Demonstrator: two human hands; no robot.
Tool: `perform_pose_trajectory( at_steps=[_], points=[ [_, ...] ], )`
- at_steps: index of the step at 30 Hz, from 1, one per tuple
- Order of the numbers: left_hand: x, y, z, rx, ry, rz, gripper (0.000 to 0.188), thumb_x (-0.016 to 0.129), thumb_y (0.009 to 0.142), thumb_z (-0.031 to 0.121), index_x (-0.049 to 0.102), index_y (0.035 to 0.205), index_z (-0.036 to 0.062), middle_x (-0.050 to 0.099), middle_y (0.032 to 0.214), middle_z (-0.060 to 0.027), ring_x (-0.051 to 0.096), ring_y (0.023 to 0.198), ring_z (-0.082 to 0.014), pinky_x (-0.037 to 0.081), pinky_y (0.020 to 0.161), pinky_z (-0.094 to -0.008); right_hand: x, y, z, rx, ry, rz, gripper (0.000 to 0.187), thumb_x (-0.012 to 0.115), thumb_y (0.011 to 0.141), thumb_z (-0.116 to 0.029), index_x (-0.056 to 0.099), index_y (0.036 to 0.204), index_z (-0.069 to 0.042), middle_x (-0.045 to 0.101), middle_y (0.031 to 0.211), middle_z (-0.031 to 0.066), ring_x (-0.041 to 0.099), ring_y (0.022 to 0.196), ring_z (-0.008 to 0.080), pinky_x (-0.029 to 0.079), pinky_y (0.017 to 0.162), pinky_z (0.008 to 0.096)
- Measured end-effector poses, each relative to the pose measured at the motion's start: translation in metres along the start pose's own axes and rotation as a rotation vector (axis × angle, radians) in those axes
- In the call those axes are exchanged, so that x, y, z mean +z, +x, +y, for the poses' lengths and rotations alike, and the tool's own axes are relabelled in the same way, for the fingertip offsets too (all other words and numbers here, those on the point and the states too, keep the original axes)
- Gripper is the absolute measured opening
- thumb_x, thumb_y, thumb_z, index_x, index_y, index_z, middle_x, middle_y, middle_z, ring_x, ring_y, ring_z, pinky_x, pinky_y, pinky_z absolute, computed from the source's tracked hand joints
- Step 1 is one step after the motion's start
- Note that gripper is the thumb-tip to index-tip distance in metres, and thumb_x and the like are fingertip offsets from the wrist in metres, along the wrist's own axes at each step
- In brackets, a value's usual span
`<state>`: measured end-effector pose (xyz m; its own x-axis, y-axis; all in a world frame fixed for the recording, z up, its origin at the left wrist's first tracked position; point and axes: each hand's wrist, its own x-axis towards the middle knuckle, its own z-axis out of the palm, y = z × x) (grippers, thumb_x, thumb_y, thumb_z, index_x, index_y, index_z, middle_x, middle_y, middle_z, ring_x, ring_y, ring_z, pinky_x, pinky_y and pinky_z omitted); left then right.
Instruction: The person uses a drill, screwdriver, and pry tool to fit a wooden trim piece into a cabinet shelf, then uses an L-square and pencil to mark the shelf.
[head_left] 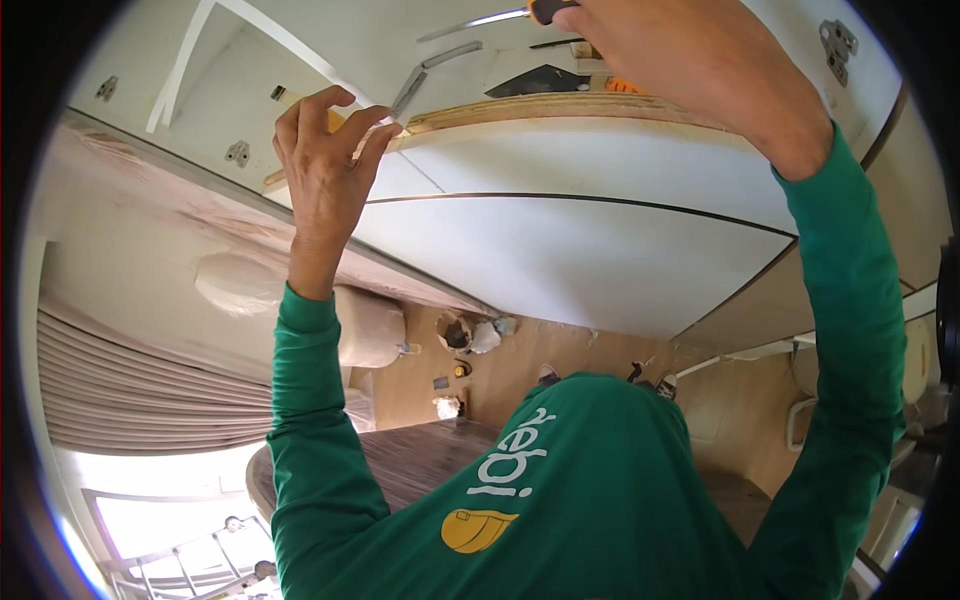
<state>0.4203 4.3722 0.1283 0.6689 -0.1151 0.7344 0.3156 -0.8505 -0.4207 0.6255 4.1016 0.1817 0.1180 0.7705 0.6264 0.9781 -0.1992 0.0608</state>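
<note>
My right hand [650, 50] grips a screwdriver [545, 10] by its black and orange handle at the top of the view. Its metal shaft points left over the open white cabinet. My left hand [325, 150] is raised at the cabinet's raw wooden edge [560, 108], thumb and forefinger drawn into a pinch; whatever sits between them is too small to make out. Just beyond those fingertips lies a grey jointed metal strip [437, 63]. Farther right, inside the cabinet, are a dark angular flat piece [538, 80] and an orange item [622, 86], partly covered by my right hand.
Metal hinge plates [838, 52] are fixed to the cabinet walls. White cabinet doors [580, 260] hang below the wooden edge. On the floor lie a tape measure [462, 369] and an open bag [455, 332]. A brown table [400, 460] stands close behind me, with a ladder [200, 560] at lower left.
</note>
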Motion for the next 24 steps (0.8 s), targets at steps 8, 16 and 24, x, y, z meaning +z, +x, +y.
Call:
perform_pose_trajectory(
  at_steps=[8, 16, 24],
  points=[
    [-0.020, 0.004, 0.008, 0.142, -0.083, 0.066, 0.036, 0.070, 0.092, 0.043, 0.078, 0.114, 0.0159, 0.058, 0.117, -0.0039, 0.050, 0.108, -0.0249, 0.042, 0.097, -0.0408, -0.009, -0.018, -0.029, 0.204, 0.119, 0.096, 0.023, 0.059, 0.099, -0.014, 0.067, 0.103, 0.007, 0.068, 0.090, 0.0187, 0.066, 0.082, 0.0301, 0.055, 0.077, 0.0401],
    [-0.058, -0.032, 0.036, -0.421, -0.624, 0.315, 0.040, 0.035, 0.116, 0.025, 0.059, 0.129, -0.0031, 0.065, 0.091, -0.0137, 0.063, 0.075, -0.0182, 0.055, 0.078, -0.0310, 0.042, -0.031, -0.026, 0.434, 1.301, 0.237, 0.032, 0.056, 0.108, -0.031, 0.066, 0.117, -0.002, 0.065, 0.104, 0.0019, 0.057, 0.090, 0.0110, 0.050, 0.077, 0.0308],
    [-0.035, -0.047, 0.038, -0.433, -0.540, 0.278, 0.053, 0.046, 0.092, -0.012, 0.056, 0.142, 0.0042, 0.067, 0.131, -0.0140, 0.062, 0.122, -0.0247, 0.047, 0.105, -0.0380, 0.049, 0.038, -0.048, 0.102, 0.939, 0.154, 0.028, 0.069, 0.100, -0.021, 0.064, 0.120, -0.001, 0.069, 0.113, 0.0086, 0.066, 0.094, 0.0167, 0.055, 0.090, 0.0324]
  ],
)
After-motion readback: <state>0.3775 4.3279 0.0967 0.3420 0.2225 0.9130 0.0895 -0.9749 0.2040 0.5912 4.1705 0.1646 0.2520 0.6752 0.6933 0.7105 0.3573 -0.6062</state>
